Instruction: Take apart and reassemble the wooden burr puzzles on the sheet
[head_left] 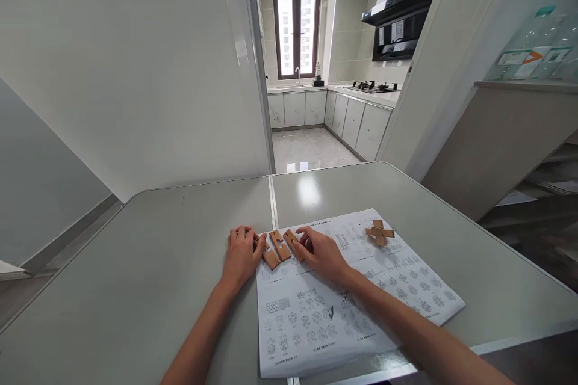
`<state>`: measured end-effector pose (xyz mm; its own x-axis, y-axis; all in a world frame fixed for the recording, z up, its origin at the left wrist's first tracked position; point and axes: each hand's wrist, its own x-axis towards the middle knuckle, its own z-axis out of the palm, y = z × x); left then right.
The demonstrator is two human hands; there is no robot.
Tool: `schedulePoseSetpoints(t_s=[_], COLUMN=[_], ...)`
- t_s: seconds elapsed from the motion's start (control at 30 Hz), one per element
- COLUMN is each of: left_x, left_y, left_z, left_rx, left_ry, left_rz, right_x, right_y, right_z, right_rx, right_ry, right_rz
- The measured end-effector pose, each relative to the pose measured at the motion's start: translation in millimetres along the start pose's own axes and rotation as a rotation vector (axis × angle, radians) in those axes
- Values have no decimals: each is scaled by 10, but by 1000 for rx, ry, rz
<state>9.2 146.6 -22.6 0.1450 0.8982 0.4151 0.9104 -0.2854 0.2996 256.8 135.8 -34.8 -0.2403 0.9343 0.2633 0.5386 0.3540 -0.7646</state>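
Three notched wooden puzzle pieces lie side by side on a large printed sheet (307, 343). My left hand (241, 255) has its fingers curled on the leftmost piece (271, 260), partly covering it. Between the hands is the middle piece (280, 246), its cut-out showing and no fingers on it. On the rightmost piece (289, 239), my right hand (323, 252) rests with bent fingers, thumb and forefinger at its edge. A cross-shaped cluster of interlocked wooden pieces (380, 233) sits apart, on the sheet's far right part.
The sheet carries rows of small diagrams and lies on a grey-green table (180, 264) with a seam (273, 201) down its middle. Clear plastic bottles (528, 51) stand on a shelf at right. Beyond the table, a doorway opens onto a kitchen with white cabinets (294, 108).
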Motion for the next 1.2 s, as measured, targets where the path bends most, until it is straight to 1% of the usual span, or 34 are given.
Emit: schedulePoseSetpoints(t_s=[0.3, 0.57, 0.73, 1.0, 1.07, 1.2], left_x=[-4, -3, -1, 2, -1, -7], left_y=[48, 37, 33, 45, 45, 56], left_z=[-1, 3, -12, -24, -26, -35], left_rx=[89, 135, 143, 127, 125, 128], left_ry=[4, 4, 0, 11, 11, 7], left_rz=[40, 84, 111, 113, 115, 119], right_x=[-40, -51, -54, -55, -48, -27], right_y=[-108, -96, -105, -123, -135, -149], right_z=[-16, 2, -13, -45, -90, -222], right_rx=[-149, -224, -229, -206, -199, -157], right_ry=[-78, -107, -119, -142, -173, -285], right_rz=[-142, -208, -225, -224, -220, -219])
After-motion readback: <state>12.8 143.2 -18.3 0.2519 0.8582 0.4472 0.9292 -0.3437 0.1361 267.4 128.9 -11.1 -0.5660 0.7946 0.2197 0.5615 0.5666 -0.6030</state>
